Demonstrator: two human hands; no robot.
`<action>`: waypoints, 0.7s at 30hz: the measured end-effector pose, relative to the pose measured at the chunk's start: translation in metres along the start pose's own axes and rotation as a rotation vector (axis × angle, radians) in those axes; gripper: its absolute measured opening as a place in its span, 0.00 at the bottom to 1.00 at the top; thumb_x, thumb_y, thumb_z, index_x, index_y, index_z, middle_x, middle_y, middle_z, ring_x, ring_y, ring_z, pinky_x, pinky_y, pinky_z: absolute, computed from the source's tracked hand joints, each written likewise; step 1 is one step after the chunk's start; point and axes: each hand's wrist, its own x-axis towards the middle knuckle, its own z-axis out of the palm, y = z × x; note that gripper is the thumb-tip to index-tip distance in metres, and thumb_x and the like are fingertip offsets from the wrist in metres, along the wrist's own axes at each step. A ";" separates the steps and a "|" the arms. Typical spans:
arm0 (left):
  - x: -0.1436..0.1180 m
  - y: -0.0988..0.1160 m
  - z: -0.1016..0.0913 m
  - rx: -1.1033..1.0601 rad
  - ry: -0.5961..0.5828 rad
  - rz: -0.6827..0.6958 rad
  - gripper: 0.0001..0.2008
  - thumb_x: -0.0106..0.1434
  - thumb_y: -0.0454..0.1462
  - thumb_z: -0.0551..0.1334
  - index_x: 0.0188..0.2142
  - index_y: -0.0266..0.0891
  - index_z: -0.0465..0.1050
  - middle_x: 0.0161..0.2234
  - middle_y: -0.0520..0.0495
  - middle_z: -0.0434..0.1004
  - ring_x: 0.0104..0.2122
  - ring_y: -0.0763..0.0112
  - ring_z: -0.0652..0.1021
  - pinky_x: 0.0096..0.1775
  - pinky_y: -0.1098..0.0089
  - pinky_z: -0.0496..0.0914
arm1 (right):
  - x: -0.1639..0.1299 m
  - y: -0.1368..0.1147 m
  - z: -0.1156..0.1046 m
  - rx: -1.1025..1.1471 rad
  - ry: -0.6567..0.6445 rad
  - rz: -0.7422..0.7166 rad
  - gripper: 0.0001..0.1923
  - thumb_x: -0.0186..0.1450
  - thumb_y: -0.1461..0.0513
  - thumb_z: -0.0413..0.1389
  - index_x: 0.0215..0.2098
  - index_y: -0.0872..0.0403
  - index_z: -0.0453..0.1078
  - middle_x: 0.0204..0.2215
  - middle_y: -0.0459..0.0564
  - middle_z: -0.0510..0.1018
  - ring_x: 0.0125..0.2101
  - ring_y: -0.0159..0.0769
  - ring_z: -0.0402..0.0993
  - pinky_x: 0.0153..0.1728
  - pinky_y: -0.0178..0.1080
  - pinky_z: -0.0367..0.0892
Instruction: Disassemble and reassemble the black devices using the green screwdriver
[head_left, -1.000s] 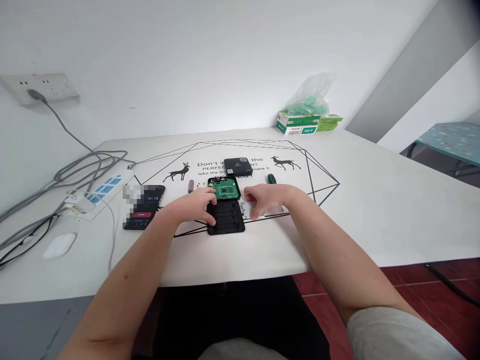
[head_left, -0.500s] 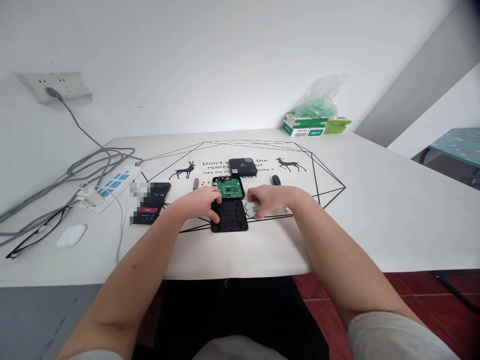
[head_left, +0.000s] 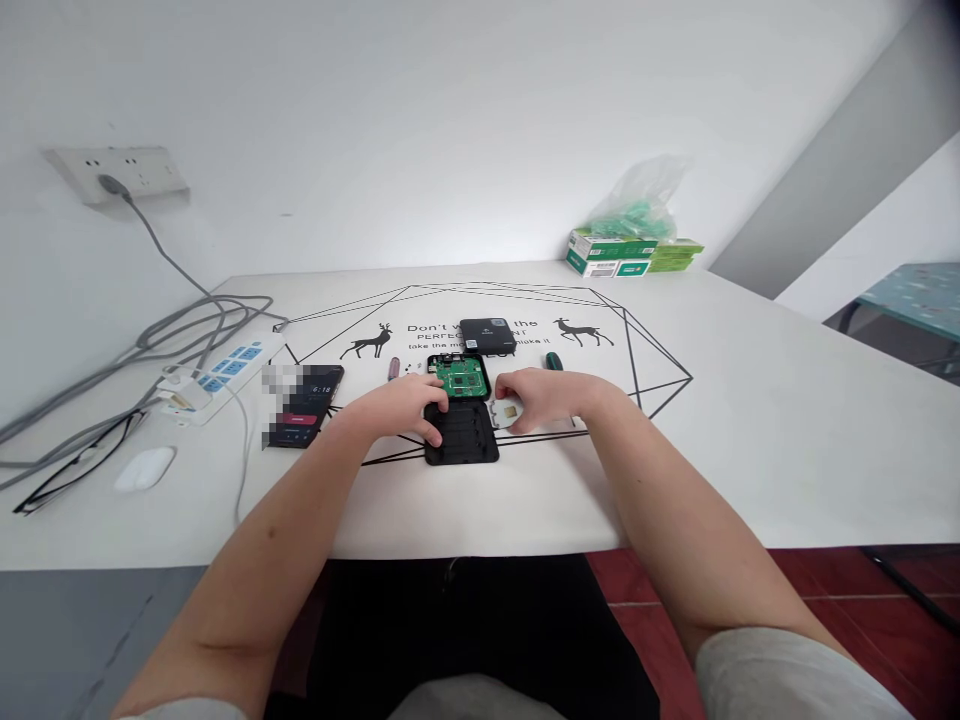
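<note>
My left hand [head_left: 405, 405] is bent over the left edge of a black plastic cover [head_left: 465, 440], thumb and fingers curled on its upper left corner. Just beyond it, a green circuit board [head_left: 459, 380] sits in a black case. My right hand [head_left: 541, 397] pinches a silvery metal plate [head_left: 504, 412] with a small gold-coloured square, right of the cover. Part of the plate is hidden under that hand. Behind the board lies a second black box part [head_left: 486, 335] with labels.
A green-handled tool [head_left: 553, 361] and a pink-handled one [head_left: 394, 368] flank the parts, with tiny dark bits near the latter. Leftward are a phone [head_left: 319, 400], power strip [head_left: 236, 370], cables, glasses [head_left: 79, 460] and white case [head_left: 146, 467]. Green boxes [head_left: 611, 250] stand at the back.
The view has shifted slightly. My right thumb has drawn in a little, and the metal plate's gold square shows more fully. My left hand keeps its place on the cover.
</note>
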 end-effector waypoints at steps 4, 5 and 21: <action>-0.003 -0.001 -0.002 -0.010 -0.019 -0.019 0.24 0.59 0.51 0.77 0.53 0.49 0.84 0.73 0.45 0.71 0.73 0.40 0.68 0.67 0.54 0.67 | 0.000 -0.004 -0.002 0.013 0.090 -0.034 0.23 0.56 0.53 0.69 0.44 0.51 0.69 0.39 0.50 0.81 0.36 0.42 0.76 0.35 0.41 0.67; -0.004 -0.002 -0.003 -0.018 -0.024 -0.026 0.25 0.59 0.51 0.77 0.54 0.50 0.84 0.73 0.45 0.69 0.73 0.40 0.68 0.67 0.54 0.68 | 0.000 -0.008 -0.001 0.028 0.100 -0.068 0.22 0.56 0.53 0.69 0.44 0.51 0.69 0.38 0.49 0.80 0.35 0.41 0.75 0.35 0.40 0.66; -0.008 0.001 -0.007 -0.078 -0.068 0.005 0.15 0.60 0.48 0.75 0.45 0.46 0.85 0.71 0.42 0.72 0.77 0.40 0.60 0.70 0.50 0.66 | 0.017 -0.055 0.035 -0.047 0.122 -0.382 0.14 0.64 0.53 0.68 0.40 0.53 0.75 0.36 0.48 0.78 0.32 0.36 0.69 0.30 0.37 0.58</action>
